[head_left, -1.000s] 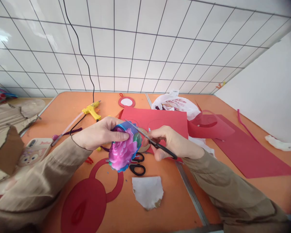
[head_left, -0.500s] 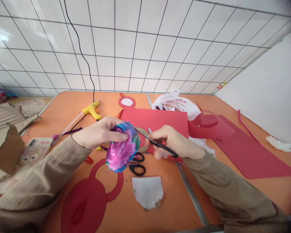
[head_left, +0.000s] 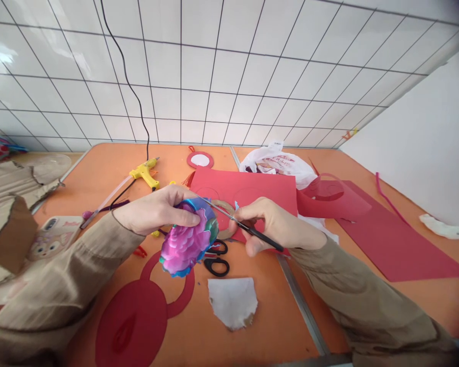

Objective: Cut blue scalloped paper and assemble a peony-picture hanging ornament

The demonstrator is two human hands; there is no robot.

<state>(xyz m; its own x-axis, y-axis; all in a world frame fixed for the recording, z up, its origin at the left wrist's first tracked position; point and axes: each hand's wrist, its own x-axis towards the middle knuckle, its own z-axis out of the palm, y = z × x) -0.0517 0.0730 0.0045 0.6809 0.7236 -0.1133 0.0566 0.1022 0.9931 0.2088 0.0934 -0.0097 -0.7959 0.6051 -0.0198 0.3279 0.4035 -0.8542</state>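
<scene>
Between its thumb and fingers, my left hand [head_left: 164, 208] pinches a flower cutout [head_left: 187, 237], shiny pink with a blue and green border. My right hand [head_left: 270, 224] grips a pair of scissors [head_left: 252, 230] by the dark handles. Their narrow blades reach left to the cutout's upper edge and look nearly closed. Below the hands lies a second pair of scissors [head_left: 217, 266] with black loops, its blades partly covered by the flower. Behind the scissors in my right hand, a tan cardboard ring [head_left: 226, 233] rests on red paper [head_left: 268, 188].
A yellow glue gun [head_left: 146, 173] with a black cord lies back left, near a phone [head_left: 57, 234] and torn cardboard [head_left: 11, 224]. Red round pieces [head_left: 137, 316] and a white scrap [head_left: 233, 303] are in front. A plastic bag [head_left: 286, 163] and red sheets [head_left: 398, 234] lie right.
The flower cutout has tilted and shifted slightly down and left in my left hand. The scissors' handles have drawn closer together in my right hand.
</scene>
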